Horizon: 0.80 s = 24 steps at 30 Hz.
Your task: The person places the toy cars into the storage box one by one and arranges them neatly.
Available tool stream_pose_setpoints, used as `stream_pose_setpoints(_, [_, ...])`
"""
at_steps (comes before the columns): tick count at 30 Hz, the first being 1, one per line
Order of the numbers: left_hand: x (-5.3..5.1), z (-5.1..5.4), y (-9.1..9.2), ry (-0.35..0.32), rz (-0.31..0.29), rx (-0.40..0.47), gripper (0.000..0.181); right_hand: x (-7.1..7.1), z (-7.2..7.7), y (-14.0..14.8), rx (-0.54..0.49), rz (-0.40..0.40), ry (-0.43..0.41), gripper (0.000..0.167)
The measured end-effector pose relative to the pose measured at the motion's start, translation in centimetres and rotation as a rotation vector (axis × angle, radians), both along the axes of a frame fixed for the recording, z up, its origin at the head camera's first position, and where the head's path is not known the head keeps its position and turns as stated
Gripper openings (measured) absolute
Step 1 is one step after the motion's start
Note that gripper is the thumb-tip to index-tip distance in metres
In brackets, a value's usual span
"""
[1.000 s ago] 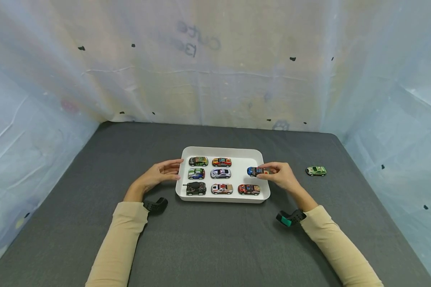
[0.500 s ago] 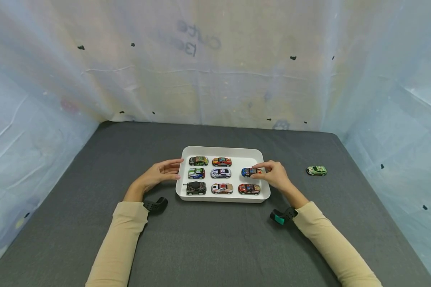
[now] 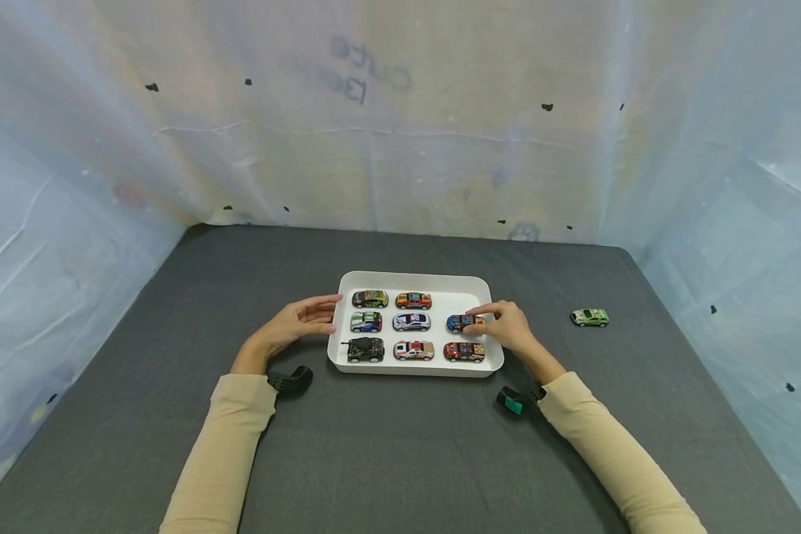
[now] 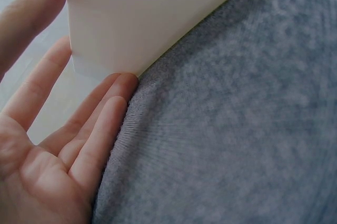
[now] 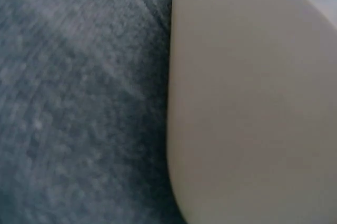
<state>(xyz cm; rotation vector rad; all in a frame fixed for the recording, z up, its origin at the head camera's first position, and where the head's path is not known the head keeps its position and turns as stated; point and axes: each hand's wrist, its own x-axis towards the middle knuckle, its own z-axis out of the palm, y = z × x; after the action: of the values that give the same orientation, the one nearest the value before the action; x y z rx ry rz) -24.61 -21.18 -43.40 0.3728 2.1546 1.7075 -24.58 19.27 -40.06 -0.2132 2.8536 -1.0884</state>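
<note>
A white tray [image 3: 414, 369] sits mid-table with several small toy cars in rows. Inside it, at the right of the middle row, my right hand [image 3: 509, 328] pinches a blue toy car [image 3: 455, 322] between thumb and fingers. A red toy car [image 3: 463, 351] is just in front of it. On the other side, my left hand [image 3: 292, 326] rests its extended fingers against the tray's left end. The left wrist view shows the fingertips of that hand [image 4: 58, 155] touching the tray wall [image 4: 142, 13]. Only the tray's outer wall [image 5: 253, 103] and cloth appear in the right wrist view, with the right hand out of sight.
A green toy car [image 3: 589, 317] stands on the dark grey tablecloth [image 3: 400, 452], right of the tray. Others in the tray include a black vehicle [image 3: 365, 349] and a silver car [image 3: 411, 321]. Plastic sheeting [image 3: 400, 170] encloses the table's back and sides.
My right hand has moved left with the blue car, from near the tray's right rim into line behind the red car. The left hand and tray stay put.
</note>
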Motion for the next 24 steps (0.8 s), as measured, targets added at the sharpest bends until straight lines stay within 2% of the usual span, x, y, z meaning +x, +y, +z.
stream_pose_setpoints(13, [-0.04, -0.06, 0.09, -0.019, 0.007, 0.010, 0.076, -0.52, -0.38, -0.10, 0.023, -0.009, -0.062, 0.035])
stream_pose_setpoints(24, [-0.02, -0.18, -0.02, 0.006, 0.001, -0.014, 0.075, -0.57, -0.22, 0.01, 0.031, -0.007, -0.098, 0.039])
